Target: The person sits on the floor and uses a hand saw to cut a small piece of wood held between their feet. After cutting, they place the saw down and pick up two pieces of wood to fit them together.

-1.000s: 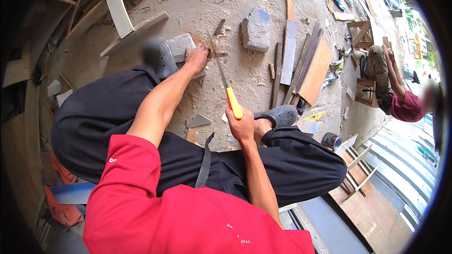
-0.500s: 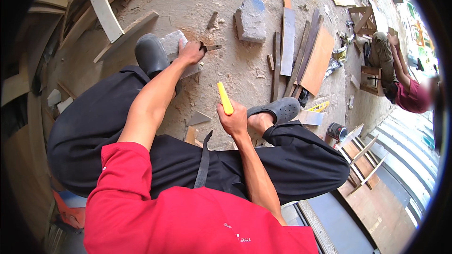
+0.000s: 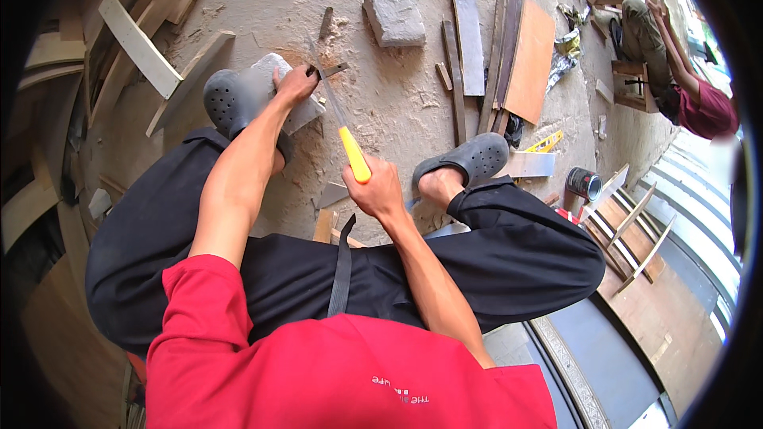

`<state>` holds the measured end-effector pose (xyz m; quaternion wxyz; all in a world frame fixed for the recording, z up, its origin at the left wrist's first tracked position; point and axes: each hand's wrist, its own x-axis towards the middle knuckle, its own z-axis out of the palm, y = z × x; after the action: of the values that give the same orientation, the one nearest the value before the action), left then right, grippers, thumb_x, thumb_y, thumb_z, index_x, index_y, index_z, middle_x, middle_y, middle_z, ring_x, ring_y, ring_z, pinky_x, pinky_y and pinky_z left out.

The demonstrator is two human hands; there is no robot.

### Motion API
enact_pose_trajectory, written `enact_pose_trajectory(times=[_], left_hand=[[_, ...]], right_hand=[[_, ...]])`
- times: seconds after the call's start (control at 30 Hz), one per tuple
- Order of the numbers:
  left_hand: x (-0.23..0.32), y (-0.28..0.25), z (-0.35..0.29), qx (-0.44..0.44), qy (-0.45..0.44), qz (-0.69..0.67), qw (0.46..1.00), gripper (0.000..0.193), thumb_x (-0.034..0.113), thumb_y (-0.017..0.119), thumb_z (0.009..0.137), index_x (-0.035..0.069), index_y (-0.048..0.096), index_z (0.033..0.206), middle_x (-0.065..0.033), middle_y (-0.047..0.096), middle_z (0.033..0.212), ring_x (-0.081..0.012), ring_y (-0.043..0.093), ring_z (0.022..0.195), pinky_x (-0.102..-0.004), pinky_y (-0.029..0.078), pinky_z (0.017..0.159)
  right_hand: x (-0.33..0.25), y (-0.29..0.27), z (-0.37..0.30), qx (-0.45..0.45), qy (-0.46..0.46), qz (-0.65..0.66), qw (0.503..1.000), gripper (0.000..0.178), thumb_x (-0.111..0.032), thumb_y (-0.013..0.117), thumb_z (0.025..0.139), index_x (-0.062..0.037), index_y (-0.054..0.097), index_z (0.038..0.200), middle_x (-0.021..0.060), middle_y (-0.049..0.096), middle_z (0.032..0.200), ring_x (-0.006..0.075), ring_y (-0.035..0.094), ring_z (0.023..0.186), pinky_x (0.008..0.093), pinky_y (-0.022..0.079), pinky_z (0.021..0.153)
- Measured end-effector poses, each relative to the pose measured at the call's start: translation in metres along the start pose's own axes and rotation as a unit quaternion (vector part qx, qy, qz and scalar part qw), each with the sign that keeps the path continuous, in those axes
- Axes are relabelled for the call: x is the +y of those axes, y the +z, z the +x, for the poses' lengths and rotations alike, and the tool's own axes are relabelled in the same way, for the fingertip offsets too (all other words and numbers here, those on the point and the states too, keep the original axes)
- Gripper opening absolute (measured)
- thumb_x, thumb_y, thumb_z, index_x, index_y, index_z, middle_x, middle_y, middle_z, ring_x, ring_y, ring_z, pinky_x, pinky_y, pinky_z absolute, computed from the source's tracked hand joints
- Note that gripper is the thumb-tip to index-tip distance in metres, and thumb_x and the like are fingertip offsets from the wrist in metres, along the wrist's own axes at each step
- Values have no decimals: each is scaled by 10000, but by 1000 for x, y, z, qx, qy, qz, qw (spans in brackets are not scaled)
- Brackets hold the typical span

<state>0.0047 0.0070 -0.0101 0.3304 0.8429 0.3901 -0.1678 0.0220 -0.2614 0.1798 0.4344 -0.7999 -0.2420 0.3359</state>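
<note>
My left hand [image 3: 296,86] is closed on a short dark wooden strip [image 3: 337,68], pressing it against a grey concrete block [image 3: 306,114]. My left foot, in a dark clog [image 3: 226,99], is beside the block. My right hand [image 3: 375,188] grips the yellow handle of a narrow-bladed handsaw [image 3: 354,156]. Its thin blade points away from me and crosses the strip just right of my left fingers. Whether the teeth touch the wood, I cannot tell. Reddish dust lies around the block.
Another concrete block [image 3: 396,9] sits farther off. Several boards [image 3: 528,63] lie to the right, near a yellow-edged tool [image 3: 544,143] and a tin can [image 3: 584,183]. Wood pieces [image 3: 139,44] are heaped at the left. A person [image 3: 668,63] sits at the far right.
The handsaw has swung down toward the strip, so its blade now shows across it. My right hand has shifted slightly left; my left hand keeps its hold. The whole view has tilted a little.
</note>
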Motion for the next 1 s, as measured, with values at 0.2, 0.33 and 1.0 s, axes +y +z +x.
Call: enact_pose_trajectory(times=[0.2, 0.33, 1.0], left_hand=[[-2, 2, 0, 19, 6, 17, 1000, 484, 473, 383, 913, 104, 646, 1084, -200, 671, 1066, -360, 602, 1088, -590, 33, 1094], [-2, -1, -1, -9, 6, 20, 1000, 468, 459, 387, 914, 116, 644, 1100, -196, 673, 1063, -363, 603, 1086, -598, 37, 1089], [-2, -4, -3, -28, 14, 12, 999, 416, 404, 454, 875, 97, 673, 1050, -187, 677, 1054, -360, 607, 1074, -604, 15, 1087]], right_hand=[[2, -8, -2, -13, -2, -13, 1000, 213, -181, 604, 779, 22, 575, 723, 234, 564, 640, 396, 567, 578, 424, 450, 558], [-7, -14, -2, -21, 7, -6, 1000, 213, -182, 611, 772, 24, 581, 726, 231, 564, 624, 397, 574, 576, 423, 459, 559], [6, 3, 7, -1, -7, -24, 1000, 201, -162, 611, 771, 18, 576, 689, 210, 570, 604, 381, 583, 552, 426, 458, 545]])
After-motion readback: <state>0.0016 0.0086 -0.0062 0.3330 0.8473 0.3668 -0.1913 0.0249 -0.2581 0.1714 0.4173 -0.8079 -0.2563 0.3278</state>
